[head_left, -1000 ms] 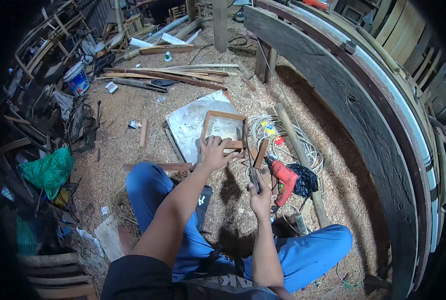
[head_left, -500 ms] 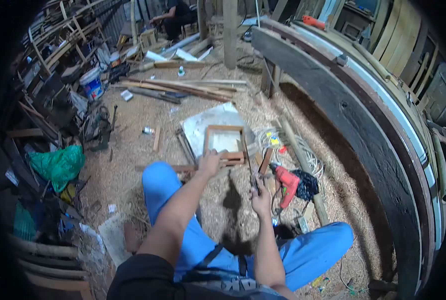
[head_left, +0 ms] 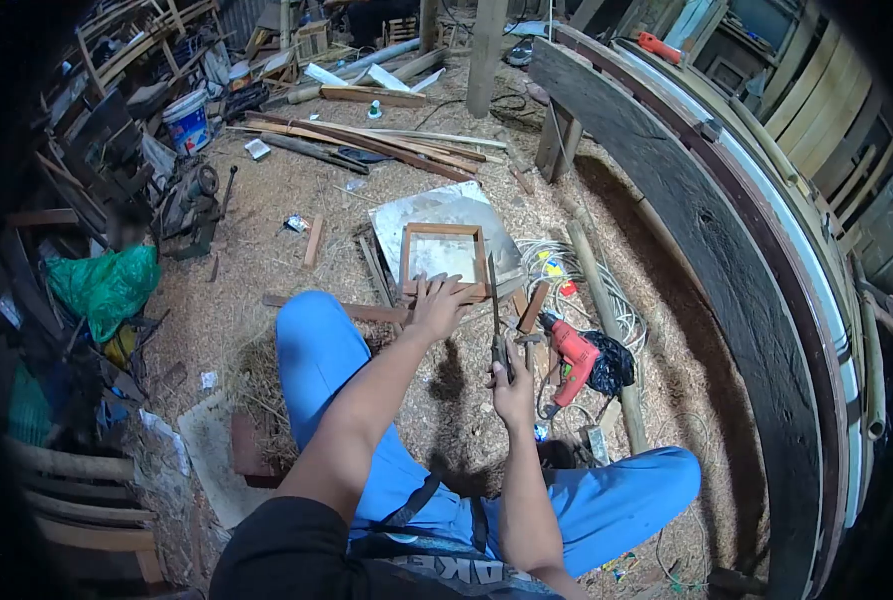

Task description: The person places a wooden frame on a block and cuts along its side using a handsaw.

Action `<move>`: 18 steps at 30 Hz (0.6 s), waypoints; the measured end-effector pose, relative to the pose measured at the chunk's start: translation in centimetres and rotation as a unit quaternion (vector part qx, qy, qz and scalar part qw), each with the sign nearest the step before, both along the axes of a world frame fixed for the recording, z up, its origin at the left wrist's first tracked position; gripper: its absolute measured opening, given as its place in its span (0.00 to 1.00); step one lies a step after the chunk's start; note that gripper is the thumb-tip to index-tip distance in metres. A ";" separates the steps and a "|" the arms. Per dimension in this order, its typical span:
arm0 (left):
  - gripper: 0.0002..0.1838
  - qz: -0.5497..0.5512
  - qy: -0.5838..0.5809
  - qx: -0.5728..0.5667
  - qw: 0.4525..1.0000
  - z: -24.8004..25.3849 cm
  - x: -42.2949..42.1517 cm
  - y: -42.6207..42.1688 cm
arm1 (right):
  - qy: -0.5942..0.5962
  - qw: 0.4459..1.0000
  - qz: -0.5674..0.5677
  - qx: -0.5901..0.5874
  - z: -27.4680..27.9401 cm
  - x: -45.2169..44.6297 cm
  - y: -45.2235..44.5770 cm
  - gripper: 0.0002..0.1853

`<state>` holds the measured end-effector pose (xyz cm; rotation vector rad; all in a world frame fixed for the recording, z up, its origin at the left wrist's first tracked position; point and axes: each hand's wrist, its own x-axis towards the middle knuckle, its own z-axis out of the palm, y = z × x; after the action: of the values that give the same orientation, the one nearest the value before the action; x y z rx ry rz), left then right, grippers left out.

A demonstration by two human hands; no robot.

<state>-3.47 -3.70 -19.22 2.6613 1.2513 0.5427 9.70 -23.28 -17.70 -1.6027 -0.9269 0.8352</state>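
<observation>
My left hand lies with its fingers spread on the near side of a rectangular wooden frame. The frame rests on a worn, pale flat board on the ground. Just right of the frame, my right hand is closed around the dark handle of a long, thin-bladed tool, which looks like a handsaw seen edge-on. Its blade points away from me along the frame's right side; whether it touches the wood I cannot tell. A red power drill lies right of my right hand.
Beside the drill are a black plastic bag, a coiled pale cable and a round pole. A long dark beam curves along the right. Wood strips lie ahead; a green bag sits left among clutter.
My left hand has shifted right along the frame's near side, and its fingers have spread out flat. The blade now points more nearly straight ahead. The camera view has tilted down a little.
</observation>
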 end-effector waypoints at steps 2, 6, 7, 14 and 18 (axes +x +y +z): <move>0.23 -0.007 -0.018 -0.011 1.000 -0.2 0.0 0.2 | 0.026 1.000 -0.010 0.008 0.3 -0.3 -0.1 0.28; 0.21 -0.014 -0.022 -0.006 1.000 -0.7 0.2 0.8 | -0.015 1.000 -0.002 -0.013 -0.8 -0.4 -0.1 0.27; 0.18 -0.011 -0.050 0.003 0.999 -0.6 0.4 1.0 | -0.049 0.999 -0.008 -0.008 -0.2 -0.8 -0.1 0.27; 0.14 0.005 -0.093 -0.015 0.996 -0.3 1.7 2.8 | -0.106 0.993 -0.023 0.041 0.5 -2.4 0.0 0.26; 0.14 0.039 -0.110 -0.002 0.993 -0.1 2.4 2.4 | -0.116 0.990 -0.040 0.065 -1.4 -2.5 1.0 0.26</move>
<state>-1.03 -1.31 -19.33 2.4753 1.2924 0.8188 7.19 -22.30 -19.07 -1.6342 -1.0516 0.5292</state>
